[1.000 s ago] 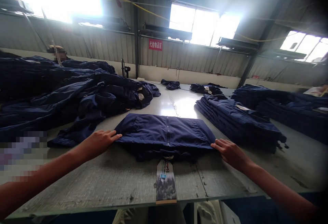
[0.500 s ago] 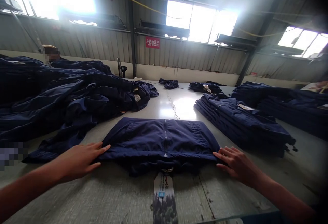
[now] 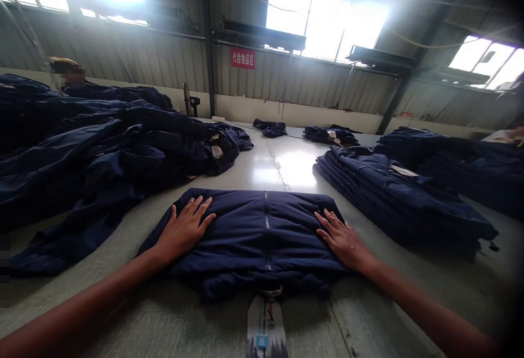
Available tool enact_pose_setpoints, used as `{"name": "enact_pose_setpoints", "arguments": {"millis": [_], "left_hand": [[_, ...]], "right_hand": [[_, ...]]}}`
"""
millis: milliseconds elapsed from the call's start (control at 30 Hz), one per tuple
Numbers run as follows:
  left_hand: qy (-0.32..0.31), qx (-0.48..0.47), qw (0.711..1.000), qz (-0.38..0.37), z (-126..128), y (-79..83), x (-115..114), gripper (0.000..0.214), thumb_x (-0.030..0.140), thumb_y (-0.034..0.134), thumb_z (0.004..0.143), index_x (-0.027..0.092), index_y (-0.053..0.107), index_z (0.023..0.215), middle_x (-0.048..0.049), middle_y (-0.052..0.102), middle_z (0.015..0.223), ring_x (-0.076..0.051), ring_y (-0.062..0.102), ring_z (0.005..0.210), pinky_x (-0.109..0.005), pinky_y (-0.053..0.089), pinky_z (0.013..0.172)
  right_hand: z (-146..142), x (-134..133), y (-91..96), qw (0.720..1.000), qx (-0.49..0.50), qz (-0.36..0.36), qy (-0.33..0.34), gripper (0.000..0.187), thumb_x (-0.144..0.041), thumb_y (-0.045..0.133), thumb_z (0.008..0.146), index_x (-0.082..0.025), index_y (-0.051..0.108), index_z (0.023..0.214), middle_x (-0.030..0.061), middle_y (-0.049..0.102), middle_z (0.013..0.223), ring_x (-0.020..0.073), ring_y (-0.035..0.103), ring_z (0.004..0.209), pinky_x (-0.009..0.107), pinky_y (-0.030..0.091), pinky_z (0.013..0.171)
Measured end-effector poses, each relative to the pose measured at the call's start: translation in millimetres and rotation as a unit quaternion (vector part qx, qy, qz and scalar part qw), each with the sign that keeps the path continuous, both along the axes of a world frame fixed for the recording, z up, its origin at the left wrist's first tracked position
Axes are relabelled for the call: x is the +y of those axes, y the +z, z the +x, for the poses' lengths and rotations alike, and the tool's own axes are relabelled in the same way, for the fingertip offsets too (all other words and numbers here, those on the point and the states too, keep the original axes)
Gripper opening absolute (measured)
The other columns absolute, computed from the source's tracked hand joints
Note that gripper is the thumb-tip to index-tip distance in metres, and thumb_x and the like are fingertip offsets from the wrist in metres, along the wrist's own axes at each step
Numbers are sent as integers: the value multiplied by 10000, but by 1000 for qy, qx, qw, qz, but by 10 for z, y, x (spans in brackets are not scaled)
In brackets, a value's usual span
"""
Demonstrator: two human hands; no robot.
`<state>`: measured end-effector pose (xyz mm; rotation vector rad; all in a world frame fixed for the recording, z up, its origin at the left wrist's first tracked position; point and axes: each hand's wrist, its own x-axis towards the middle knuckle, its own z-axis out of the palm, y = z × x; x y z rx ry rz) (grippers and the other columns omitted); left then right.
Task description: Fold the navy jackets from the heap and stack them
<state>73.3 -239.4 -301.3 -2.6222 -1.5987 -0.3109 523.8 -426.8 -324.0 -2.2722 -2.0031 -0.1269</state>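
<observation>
A folded navy jacket (image 3: 241,232) lies flat on the table (image 3: 213,325) in front of me, its zipper (image 3: 267,219) running down the middle. My left hand (image 3: 186,224) rests palm down on the jacket's left part with the fingers spread. On the right part my right hand (image 3: 338,235) lies flat in the same way, fingers apart. From the near edge of the jacket hangs a paper tag (image 3: 267,328) with a forest picture, cut off by the bottom of the view.
A loose heap of navy garments (image 3: 102,145) covers the left side. To the right stands a neat stack of folded garments (image 3: 393,194), with another stack (image 3: 458,161) behind it. Small bundles (image 3: 270,127) lie farther back. A person (image 3: 67,74) is behind the heap.
Both hands have moved from the jacket's side edges inward and up onto its top, and now press flat. The camera view has shifted slightly.
</observation>
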Motion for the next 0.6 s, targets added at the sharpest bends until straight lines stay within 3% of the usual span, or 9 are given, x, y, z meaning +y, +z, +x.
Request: {"name": "enact_pose_setpoints", "arguments": {"millis": [133, 333, 500, 600], "left_hand": [[1, -20, 1000, -15, -36, -50, 158, 652, 539, 255, 1092, 262, 279, 1683, -104, 257, 1738, -341, 194, 1618, -724, 153, 1240], [15, -24, 999, -41, 120, 59, 564, 658, 536, 244, 1089, 255, 270, 1685, -105, 222, 1748, -331, 163, 1625, -712, 122, 1248], [-7, 27, 997, -74, 202, 300, 687, 735, 541, 373, 1045, 201, 260, 1687, -171, 280, 1719, -394, 234, 1598, -744, 187, 1211], [-61, 12, 998, -26, 559, 467, 614, 729, 479, 413, 1034, 162, 280, 1677, -183, 329, 1700, -377, 261, 1592, -688, 205, 1238]], "right_hand": [[91, 103, -50, 1000, 21, -5, 6, 642, -612, 219, 1092, -350, 268, 1677, 85, 223, 1753, 304, 204, 1613, 632, 288, 1240], [112, 584, 39, 1000, 23, -8, -2, 620, -577, 252, 1096, -342, 299, 1667, 98, 247, 1745, 313, 238, 1604, 640, 311, 1223], [59, 787, 324, 998, 24, -58, -10, 574, -526, 266, 1099, -325, 405, 1618, 109, 386, 1690, 324, 372, 1550, 688, 275, 1213], [-174, 984, 568, 1000, 2, -6, -17, 556, -494, 308, 1097, -259, 487, 1567, 136, 454, 1644, 329, 436, 1505, 638, 273, 1229]]}}
